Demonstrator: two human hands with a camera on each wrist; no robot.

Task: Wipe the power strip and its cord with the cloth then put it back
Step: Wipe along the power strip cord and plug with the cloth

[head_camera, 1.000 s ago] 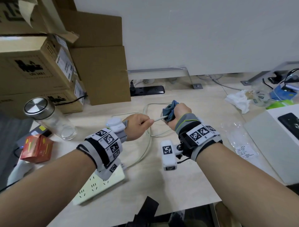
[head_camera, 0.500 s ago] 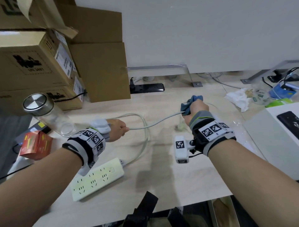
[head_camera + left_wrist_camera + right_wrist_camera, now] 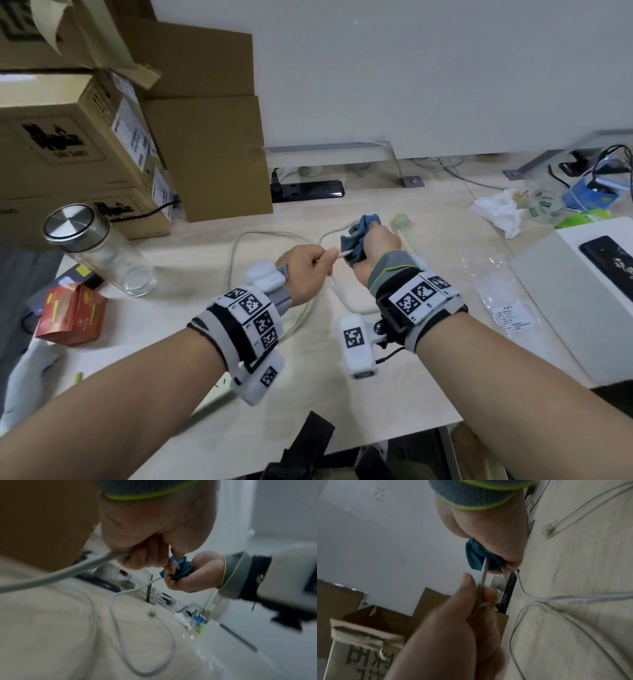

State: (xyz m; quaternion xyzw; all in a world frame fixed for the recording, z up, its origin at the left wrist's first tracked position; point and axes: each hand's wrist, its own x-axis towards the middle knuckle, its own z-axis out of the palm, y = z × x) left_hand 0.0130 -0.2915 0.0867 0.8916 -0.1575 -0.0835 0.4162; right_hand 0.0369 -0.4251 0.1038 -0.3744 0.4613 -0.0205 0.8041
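The pale cord lies in loops on the wooden desk, its plug at the far end. My left hand pinches the cord between thumb and fingers. Just right of it my right hand grips a blue cloth bunched round the same cord. The two hands almost touch. In the right wrist view the cord runs out of the cloth into my left hand. The white power strip lies under my left forearm, with only a sliver showing.
Cardboard boxes stand at the back left, with a glass jar and a red carton in front. A black power strip lies by the wall. At the right are crumpled tissue, a plastic bag and a white box.
Half a second ago my hands were apart with the cord stretched between them. Now both have come back together, the left pinching the cord right beside the cloth.
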